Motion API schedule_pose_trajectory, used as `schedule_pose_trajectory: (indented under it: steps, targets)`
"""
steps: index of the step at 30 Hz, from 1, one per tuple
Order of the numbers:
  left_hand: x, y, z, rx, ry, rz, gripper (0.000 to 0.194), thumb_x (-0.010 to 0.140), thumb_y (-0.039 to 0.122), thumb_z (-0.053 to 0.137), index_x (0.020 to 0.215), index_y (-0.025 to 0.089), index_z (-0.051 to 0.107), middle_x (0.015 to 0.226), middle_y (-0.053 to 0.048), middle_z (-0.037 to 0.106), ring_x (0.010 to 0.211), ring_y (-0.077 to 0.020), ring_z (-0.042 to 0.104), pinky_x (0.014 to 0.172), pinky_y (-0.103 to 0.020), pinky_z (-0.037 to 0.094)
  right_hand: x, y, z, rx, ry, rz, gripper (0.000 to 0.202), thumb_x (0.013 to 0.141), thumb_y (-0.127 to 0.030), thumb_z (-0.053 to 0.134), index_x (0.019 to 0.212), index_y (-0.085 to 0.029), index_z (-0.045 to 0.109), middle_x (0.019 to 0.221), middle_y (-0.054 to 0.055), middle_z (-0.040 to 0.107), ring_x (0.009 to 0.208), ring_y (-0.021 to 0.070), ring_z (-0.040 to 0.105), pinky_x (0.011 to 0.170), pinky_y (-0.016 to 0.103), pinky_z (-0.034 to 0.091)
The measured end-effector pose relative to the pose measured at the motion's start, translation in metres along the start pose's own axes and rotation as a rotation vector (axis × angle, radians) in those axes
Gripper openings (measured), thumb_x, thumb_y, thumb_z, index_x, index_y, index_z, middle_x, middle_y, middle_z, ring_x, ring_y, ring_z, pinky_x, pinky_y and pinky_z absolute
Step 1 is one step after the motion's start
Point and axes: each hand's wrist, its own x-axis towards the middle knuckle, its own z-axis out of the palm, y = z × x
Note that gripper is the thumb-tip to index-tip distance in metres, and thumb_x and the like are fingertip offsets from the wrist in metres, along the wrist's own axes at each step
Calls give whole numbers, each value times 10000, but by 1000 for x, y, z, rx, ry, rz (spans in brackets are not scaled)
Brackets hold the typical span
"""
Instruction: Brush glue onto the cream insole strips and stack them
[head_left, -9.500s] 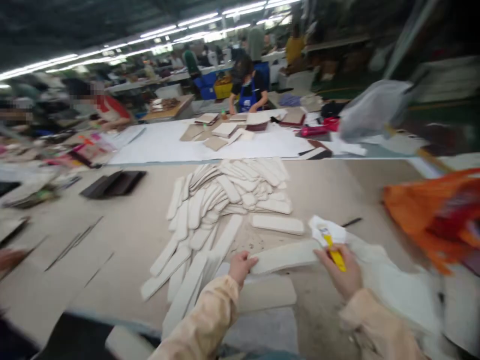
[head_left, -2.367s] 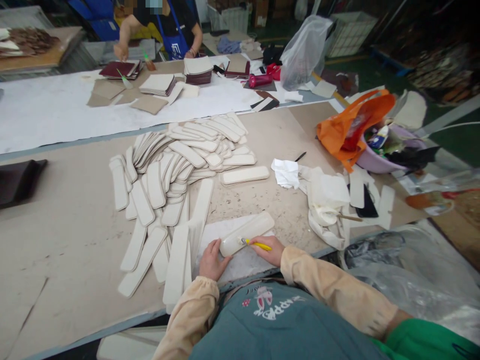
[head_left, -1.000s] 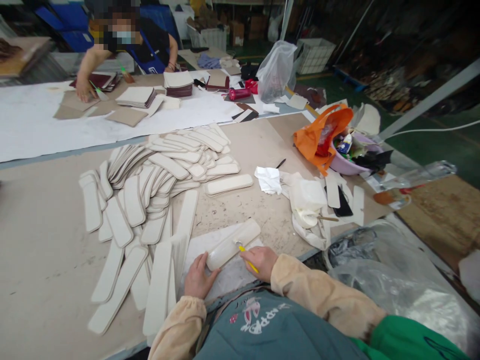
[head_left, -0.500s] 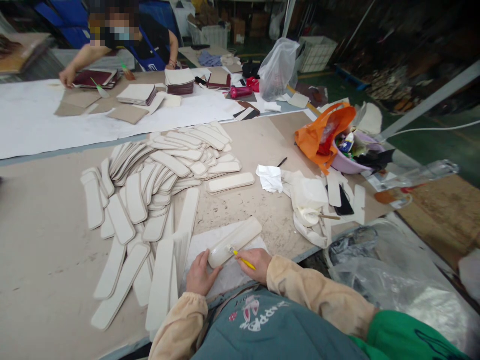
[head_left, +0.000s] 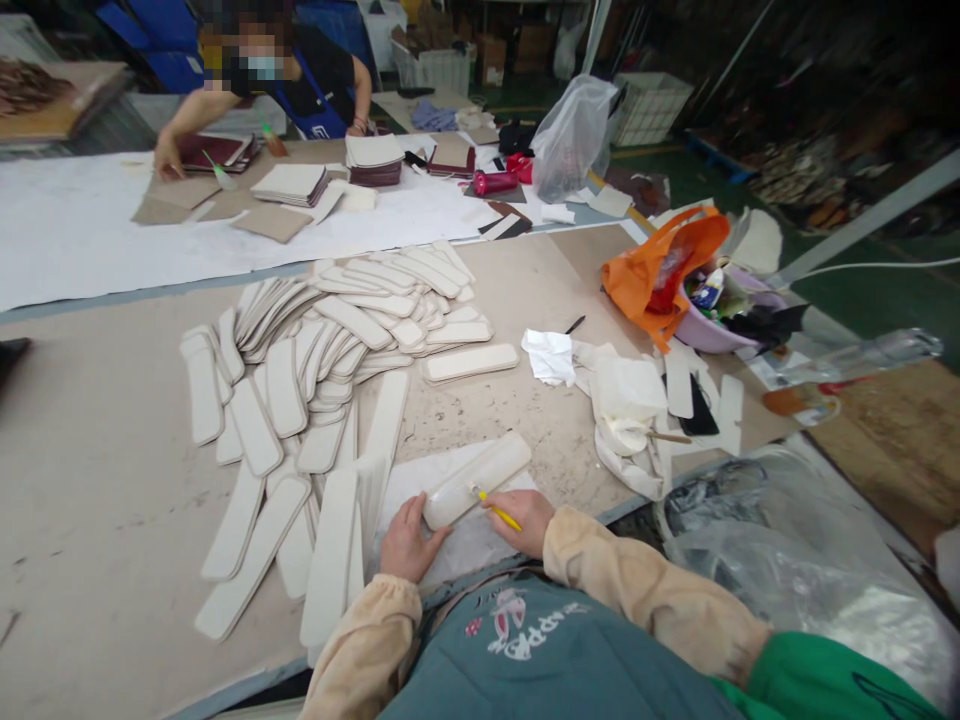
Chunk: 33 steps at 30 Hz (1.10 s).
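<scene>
A pale, rounded strip (head_left: 491, 465) lies tilted on a white sheet (head_left: 420, 470) near the table's front edge. My left hand (head_left: 409, 540) rests at its lower left end, thumb and fingers apart against the strip's edge. Closed round a yellow brush (head_left: 501, 511), my right hand (head_left: 527, 520) sits just below the strip, and the brush tip meets the strip's surface near its middle. Left of my hands, a large heap of similar cream strips (head_left: 285, 385) spreads over the table, some overlapping close to my left hand.
Behind the heap, a person (head_left: 319, 85) reaches over stacked panels (head_left: 290, 186). To the right are a white cloth bundle (head_left: 630, 395), an orange bag (head_left: 664, 265), a purple basin (head_left: 705, 332) and clear plastic (head_left: 795, 550). A metal pole (head_left: 870, 215) slants at the right.
The whole view has shifted slightly, so the table things appear a little further right. The brush tip remains on the strip, and my left hand stays at its end.
</scene>
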Motion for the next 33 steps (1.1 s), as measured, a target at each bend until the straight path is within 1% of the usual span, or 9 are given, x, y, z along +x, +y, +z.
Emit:
schedule_pose_trajectory:
  steps: [2, 5, 7, 10, 14, 19, 27, 30, 33]
  targets:
    - [0, 0, 0, -30, 3, 3, 641, 727, 439, 613, 1257, 148, 401, 1226, -127, 513, 1129, -236, 501, 951, -372, 432, 4, -10, 4, 204, 32, 24, 237, 854, -259, 460, 989, -176, 636, 898, 56, 680, 798, 152, 631, 740, 245, 473]
    - [-2, 1, -1, -74, 5, -1, 667, 705, 441, 634, 1257, 152, 395, 1224, -124, 508, 1115, -239, 512, 916, -369, 457, 10, -18, 8, 460, 46, 199, 226, 842, -296, 490, 948, -171, 646, 694, 16, 645, 611, 121, 593, 594, 217, 460]
    - [-2, 2, -1, -89, 15, -5, 676, 693, 445, 644, 1252, 155, 399, 1219, -120, 510, 1108, -240, 518, 900, -365, 466, 16, -21, 12, 597, 28, 307, 231, 826, -318, 511, 928, -161, 648, 566, -16, 580, 518, 106, 547, 526, 205, 432]
    - [-3, 2, 0, -103, 34, 1, 677, 687, 450, 648, 1248, 165, 401, 1211, -112, 514, 1116, -239, 511, 903, -363, 464, 27, -26, 21, 723, -19, 367, 223, 795, -320, 541, 909, -160, 647, 527, -38, 543, 501, 94, 523, 525, 197, 422]
    - [-3, 1, 1, -110, 38, -12, 682, 683, 459, 648, 1254, 187, 393, 1218, -97, 511, 1109, -233, 517, 887, -352, 471, 37, -28, 26, 741, -78, 450, 188, 769, -281, 547, 874, -165, 651, 502, -53, 519, 461, 76, 475, 500, 185, 398]
    - [-3, 3, 0, -101, 23, -32, 667, 691, 447, 639, 1253, 183, 394, 1223, -104, 512, 1078, -239, 534, 861, -356, 476, 37, -21, 19, 715, 10, 531, 157, 761, -275, 548, 833, -177, 647, 476, -55, 505, 455, 79, 466, 469, 177, 375]
    - [-2, 1, 2, -109, 17, -36, 650, 690, 441, 637, 1238, 174, 410, 1207, -103, 517, 1070, -229, 533, 849, -350, 478, 41, -23, 31, 777, -34, 515, 160, 749, -260, 545, 842, -187, 652, 479, -58, 523, 437, 72, 450, 460, 174, 367]
    - [-1, 2, 2, -93, 22, -29, 625, 705, 423, 628, 1234, 164, 419, 1206, -110, 516, 1073, -227, 532, 848, -338, 476, 40, -10, 19, 722, 28, 560, 159, 741, -255, 536, 823, -183, 652, 473, -59, 517, 431, 74, 451, 459, 178, 362]
    - [-1, 4, -1, -66, -1, -45, 625, 716, 424, 620, 1242, 155, 416, 1218, -117, 509, 1059, -226, 540, 844, -332, 474, 36, 15, -5, 623, 129, 637, 184, 740, -273, 523, 835, -185, 654, 467, -59, 516, 431, 85, 459, 457, 187, 363]
